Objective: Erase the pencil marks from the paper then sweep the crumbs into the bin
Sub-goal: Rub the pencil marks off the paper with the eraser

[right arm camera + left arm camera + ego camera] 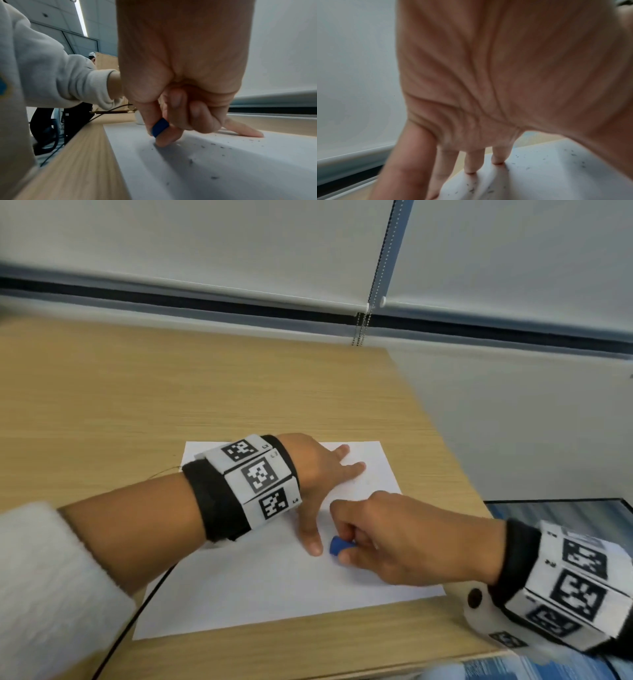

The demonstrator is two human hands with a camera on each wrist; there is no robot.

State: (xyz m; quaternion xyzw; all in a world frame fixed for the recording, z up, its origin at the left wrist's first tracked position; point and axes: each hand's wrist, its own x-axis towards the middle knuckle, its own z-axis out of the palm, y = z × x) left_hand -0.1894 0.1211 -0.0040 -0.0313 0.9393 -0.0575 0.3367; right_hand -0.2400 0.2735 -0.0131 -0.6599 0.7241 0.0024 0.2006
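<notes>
Your left hand [317,474] lies flat on the white paper [260,583], fingers straight and spread, thumb stretched toward your right hand. In the left wrist view the fingertips [470,169] press the sheet down, and it buckles slightly beside them.

Your right hand [387,537] pinches a small blue eraser [337,545] between thumb and fingers, the remaining fingers curled in. The eraser sits just beside your left thumb tip. In the right wrist view one fingertip under the eraser [161,127] touches the paper; whether the eraser itself touches cannot be told.

Paper lies on the wooden desk [171,392], near its right edge, a little skewed. Dark eraser crumbs [214,177] are scattered over the sheet, visible in both wrist views; pencil marks are too faint to make out in the head view.

A black-rimmed container [561,510] shows past the desk's right edge, below desk level. Whether this is the bin cannot be told. A thin black cable [137,611] runs under your left forearm across the desk. Both wrists carry bands with printed markers [258,474].
</notes>
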